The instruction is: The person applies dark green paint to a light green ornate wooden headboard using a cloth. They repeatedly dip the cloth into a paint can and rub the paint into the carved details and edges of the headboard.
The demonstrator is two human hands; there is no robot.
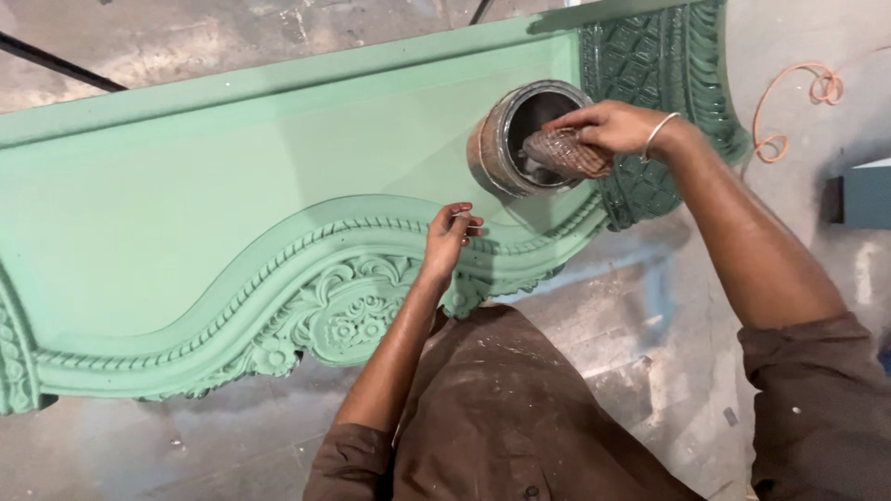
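Right hand (608,125) fingers pinching wadded cloth (568,153) at paint can (520,139) mouth near panel (186,204) right end; left hand (447,237) fingertips curling, touching carved edge.

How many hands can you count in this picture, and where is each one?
2. The right hand holds a cloth at the mouth of the tin. The left hand rests on the carved green panel. None seem hidden.

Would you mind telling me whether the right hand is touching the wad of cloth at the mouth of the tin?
Touching. The head view shows the right hand with its fingers closed over the wad of cloth, no gap between them, at the mouth of the tin.
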